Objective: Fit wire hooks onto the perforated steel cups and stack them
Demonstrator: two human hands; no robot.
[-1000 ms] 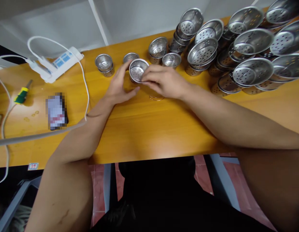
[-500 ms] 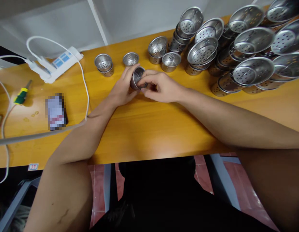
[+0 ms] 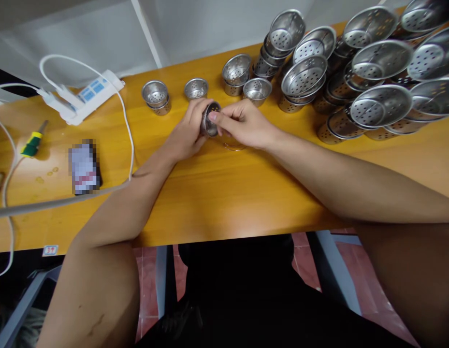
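Observation:
A small perforated metal cup (image 3: 206,124) is tilted on its side, its mouth turned toward my right hand. My left hand (image 3: 190,126) is closed around the cup from the left. At the cup's mouth, my right hand (image 3: 246,124) is pinched, with the thumb tip over the opening; what it grips is hidden. A thin, shiny, curved strand (image 3: 234,148) shows just below the right fingers, too fine to name. Behind the hands stand a single small cup (image 3: 195,89) and, further left, a small nested pair of cups (image 3: 155,94).
More perforated cups (image 3: 236,72) and tall stacks of larger ones (image 3: 380,108) fill the back right of the table (image 3: 224,203). On the left lie a white power strip (image 3: 92,94) with cables, a green-yellow screwdriver (image 3: 33,144) and a blurred-out phone (image 3: 85,168).
The held cup has shifted slightly right and turned. My right hand has moved a little right, its thumb now at the cup's mouth, and the thin strand has come into sight below it.

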